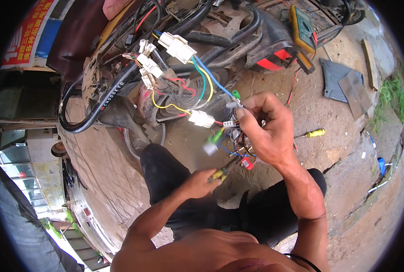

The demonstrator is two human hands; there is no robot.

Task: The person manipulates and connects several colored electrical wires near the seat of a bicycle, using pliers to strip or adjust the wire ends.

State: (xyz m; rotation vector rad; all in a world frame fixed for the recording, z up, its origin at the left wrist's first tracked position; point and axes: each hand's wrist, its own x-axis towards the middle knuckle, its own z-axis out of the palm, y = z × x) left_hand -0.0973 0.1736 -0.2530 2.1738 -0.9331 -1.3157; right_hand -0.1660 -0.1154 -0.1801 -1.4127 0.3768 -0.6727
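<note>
My left hand (195, 185) is closed around the yellow-handled pliers (218, 175), whose dark jaws point up toward the loose wires. Higher and to the right, my right hand (272, 131) pinches the end of a blue wire (214, 80) between thumb and forefinger. That wire runs from a large white connector (177, 46) along with yellow and green wires. Below it hangs another white connector (202, 119). A green and white plug (214, 141), blurred, and a red connector (246, 163) dangle between my hands. My fingers partly hide the wire bundle.
A dirty vehicle frame (197, 38) fills the far side, with a curved black bar (77, 127) at left. A yellow-edged multimeter (304, 29) rests on it. A yellow-handled screwdriver (315, 133), a dark panel (331, 77) and a wooden strip (369, 63) lie on the ground to the right.
</note>
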